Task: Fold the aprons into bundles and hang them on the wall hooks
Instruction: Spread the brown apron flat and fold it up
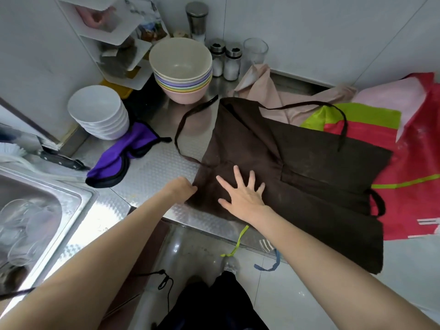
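- The brown apron lies spread on the steel counter, overlapping a red apron.
- The right hand presses flat on it, fingers splayed.
- The left hand pinches its left edge.

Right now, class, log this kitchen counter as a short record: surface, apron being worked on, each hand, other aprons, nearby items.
surface: steel counter beside a sink
apron in work: brown apron spread flat, partly hanging over the counter edge
left hand: grips the brown apron's edge
right hand: pressed flat on the apron, fingers spread
other aprons: purple apron bunched at left; red apron and beige apron under the brown one
nearby: stacked coloured bowls, white bowls
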Demonstrator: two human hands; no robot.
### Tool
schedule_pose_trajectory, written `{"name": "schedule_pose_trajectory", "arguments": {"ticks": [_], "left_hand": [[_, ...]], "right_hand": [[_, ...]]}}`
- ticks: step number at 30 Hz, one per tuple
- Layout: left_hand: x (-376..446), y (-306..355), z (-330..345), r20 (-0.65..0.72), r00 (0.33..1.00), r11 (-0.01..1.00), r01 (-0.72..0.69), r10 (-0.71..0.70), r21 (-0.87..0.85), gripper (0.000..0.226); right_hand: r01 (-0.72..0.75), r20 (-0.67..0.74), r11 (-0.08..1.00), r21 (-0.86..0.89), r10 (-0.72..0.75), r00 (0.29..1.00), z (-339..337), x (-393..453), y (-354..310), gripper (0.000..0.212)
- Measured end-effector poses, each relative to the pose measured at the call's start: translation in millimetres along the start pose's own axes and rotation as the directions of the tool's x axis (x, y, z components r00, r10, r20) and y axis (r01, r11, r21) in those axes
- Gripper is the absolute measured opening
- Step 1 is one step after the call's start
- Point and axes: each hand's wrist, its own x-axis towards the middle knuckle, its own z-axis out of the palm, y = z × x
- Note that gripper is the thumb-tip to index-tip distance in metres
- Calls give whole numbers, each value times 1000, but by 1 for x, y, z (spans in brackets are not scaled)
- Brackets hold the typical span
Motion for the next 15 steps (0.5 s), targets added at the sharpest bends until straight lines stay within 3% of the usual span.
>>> {"name": "schedule_pose_trajectory", "arguments": {"ticks": [3,6,9,11,13,15], "left_hand": [[2,-2,-3,26,999,998,-46,44,51,31],[-2,1,1,-234,966,988,-79,109,135,26],[-8,15,8,-419,855,945,-217,305,244,26],[-9,28,11,-369,837,893,-275,404,356,31],[-7,36,14,-310,888,895,-204,340,397,39],[-3,36,13,-306,925,935,-115,224,335,41]], "right_hand": [[86,-28,994,-61,-88,996,4,-1,7,61],[88,-8,996,-32,-88,996,0,2,5,65],[69,-53,997,46,-66,996,-11,1,4,67],[-34,-201,994,103,55,978,-20,-2,16,59],[-184,-268,972,149,219,938,-26,-5,34,52],[-280,-230,951,129,303,925,-26,-7,50,49]]}}
